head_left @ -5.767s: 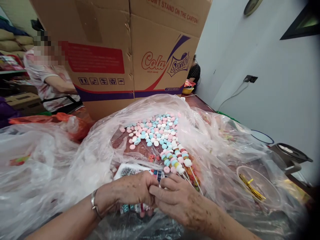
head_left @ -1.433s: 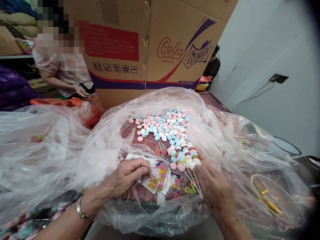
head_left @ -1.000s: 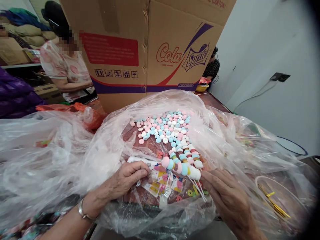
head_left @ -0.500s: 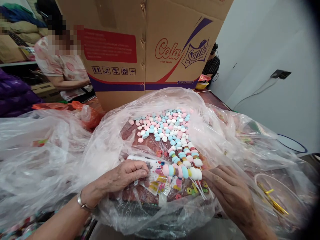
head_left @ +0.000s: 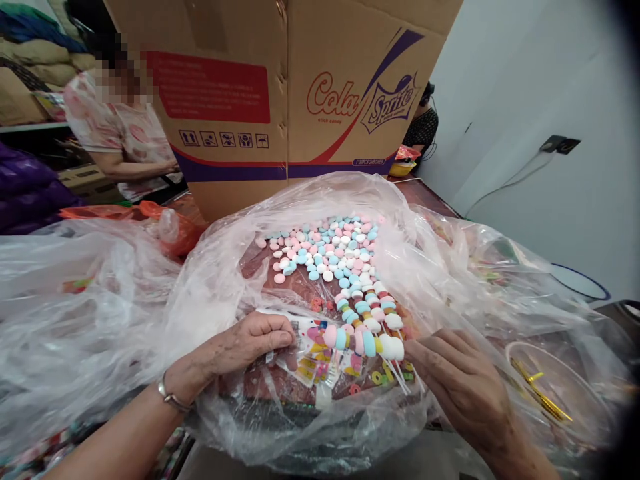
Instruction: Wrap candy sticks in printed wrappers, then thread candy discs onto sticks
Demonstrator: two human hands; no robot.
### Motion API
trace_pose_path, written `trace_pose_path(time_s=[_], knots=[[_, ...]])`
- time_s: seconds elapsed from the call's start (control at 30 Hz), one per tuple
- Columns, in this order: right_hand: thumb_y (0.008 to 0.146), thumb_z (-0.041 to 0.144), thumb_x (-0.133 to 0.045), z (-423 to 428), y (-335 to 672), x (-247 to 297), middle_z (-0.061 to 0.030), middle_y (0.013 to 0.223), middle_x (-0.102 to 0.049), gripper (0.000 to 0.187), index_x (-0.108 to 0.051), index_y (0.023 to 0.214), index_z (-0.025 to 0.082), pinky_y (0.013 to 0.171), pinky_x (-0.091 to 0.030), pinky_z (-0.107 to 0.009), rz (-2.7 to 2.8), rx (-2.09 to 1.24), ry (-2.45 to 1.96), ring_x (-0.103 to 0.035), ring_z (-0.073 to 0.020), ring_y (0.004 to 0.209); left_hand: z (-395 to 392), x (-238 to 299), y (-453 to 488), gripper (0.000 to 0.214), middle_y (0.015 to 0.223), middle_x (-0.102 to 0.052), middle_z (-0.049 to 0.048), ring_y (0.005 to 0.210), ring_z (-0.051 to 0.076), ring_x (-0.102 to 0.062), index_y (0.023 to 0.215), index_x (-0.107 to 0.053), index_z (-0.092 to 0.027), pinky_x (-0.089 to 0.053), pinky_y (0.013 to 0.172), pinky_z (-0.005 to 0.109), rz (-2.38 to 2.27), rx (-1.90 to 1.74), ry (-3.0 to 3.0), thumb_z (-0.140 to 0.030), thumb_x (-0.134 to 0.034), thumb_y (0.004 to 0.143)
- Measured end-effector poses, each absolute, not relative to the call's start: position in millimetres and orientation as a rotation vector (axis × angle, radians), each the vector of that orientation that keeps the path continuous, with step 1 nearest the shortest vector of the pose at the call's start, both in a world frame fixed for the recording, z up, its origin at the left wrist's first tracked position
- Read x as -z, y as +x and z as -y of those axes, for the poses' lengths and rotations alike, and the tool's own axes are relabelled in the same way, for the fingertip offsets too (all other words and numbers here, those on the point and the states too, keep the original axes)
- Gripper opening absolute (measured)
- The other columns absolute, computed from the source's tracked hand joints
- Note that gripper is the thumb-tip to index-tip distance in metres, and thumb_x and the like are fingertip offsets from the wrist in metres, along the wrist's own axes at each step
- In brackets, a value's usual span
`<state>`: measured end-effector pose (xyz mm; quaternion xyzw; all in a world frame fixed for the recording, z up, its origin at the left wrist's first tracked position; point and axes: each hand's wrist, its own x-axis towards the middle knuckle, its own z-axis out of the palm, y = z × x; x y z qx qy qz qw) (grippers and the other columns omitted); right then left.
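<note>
My left hand (head_left: 260,339) is closed, its thumb and fingers pinching the left side of a clear plastic wrapper (head_left: 307,373) with colourful print. Lying across the wrapper is a candy skewer (head_left: 357,341) of pink, blue and white pieces with yellow and brown ones between. My right hand (head_left: 457,377) is closed at the skewer's white end; its stick is hidden by the fingers. More finished skewers (head_left: 373,310) rest just beyond, their white sticks pointing toward me. Behind them is a spread of loose pink, blue and white candies (head_left: 335,250).
Crumpled clear plastic sheeting (head_left: 200,293) surrounds the work spot. A tall cardboard box (head_left: 235,80) stands behind it. At right, a clear tub (head_left: 565,387) has gold twist ties (head_left: 545,393). A person (head_left: 117,133) works at the back left; another person (head_left: 423,127) is partly behind the box.
My left hand has shifted slightly up with the wrapper's edge, which now lies a little differently. The right hand and skewer stay nearly in place. The whole view has drifted slightly.
</note>
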<state>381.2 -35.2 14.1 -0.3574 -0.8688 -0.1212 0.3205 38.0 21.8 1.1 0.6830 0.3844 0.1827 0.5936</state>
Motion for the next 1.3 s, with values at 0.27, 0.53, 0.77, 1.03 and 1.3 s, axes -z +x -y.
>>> trace_pose_path(time_s=[0.27, 0.53, 0.77, 1.03, 1.3], knots=[[0.099, 0.013, -0.048, 39.4, 370.8, -18.0, -0.0024, 0.076, -0.069, 0.019, -0.065, 0.101, 0.02, 0.064, -0.036, -0.032, 2.346, 0.321, -0.887, -0.056, -0.0154, 0.068, -21.9, -13.0, 46.7, 0.03, 0.073, -0.059, -0.0014, 0.068, 0.015, -0.05, 0.078, -0.063, -0.017, -0.04, 0.065, 0.025, -0.929, -0.323, 1.73, -0.04, -0.05, 0.093], [0.098, 0.011, -0.048, 31.0, 349.6, -6.2, -0.0029, 0.073, -0.066, 0.02, -0.066, 0.092, 0.018, 0.07, -0.044, -0.032, 2.325, 0.28, -0.908, -0.057, -0.0159, 0.068, -18.8, -28.6, 62.4, 0.021, 0.083, -0.066, -0.0019, 0.074, 0.016, -0.055, 0.096, -0.071, -0.02, -0.04, 0.066, 0.023, -0.877, -0.178, 1.786, -0.036, -0.06, 0.089], [0.1, 0.015, -0.046, 25.0, 343.7, -15.3, -0.0028, 0.075, -0.067, 0.022, -0.068, 0.095, 0.018, 0.067, -0.039, -0.032, 2.396, 0.224, -0.827, -0.055, -0.0154, 0.068, -19.7, -36.6, 76.6, 0.03, 0.089, -0.068, -0.0041, 0.079, 0.019, -0.058, 0.103, -0.072, -0.024, -0.041, 0.065, 0.023, -0.815, -0.122, 1.713, -0.031, -0.077, 0.074], [0.104, 0.019, -0.043, 21.1, 338.6, -18.3, -0.0019, 0.073, -0.065, 0.027, -0.067, 0.091, 0.017, 0.066, -0.034, -0.032, 2.438, 0.223, -0.809, -0.051, -0.0146, 0.068, -20.2, -33.1, 83.3, 0.025, 0.08, -0.064, -0.0052, 0.076, 0.018, -0.056, 0.096, -0.066, -0.023, -0.038, 0.065, 0.024, -0.955, -0.095, 1.914, -0.026, -0.077, 0.074], [0.105, 0.018, -0.039, 19.7, 330.5, -12.4, -0.0016, 0.071, -0.061, 0.033, -0.065, 0.084, 0.017, 0.064, -0.028, -0.033, 2.487, 0.202, -0.767, -0.046, -0.0155, 0.067, -9.7, -29.5, 81.9, 0.026, 0.086, -0.062, -0.0017, 0.075, 0.018, -0.054, 0.109, -0.059, -0.023, -0.039, 0.067, 0.026, -0.766, -0.202, 2.082, -0.035, -0.069, 0.087]])
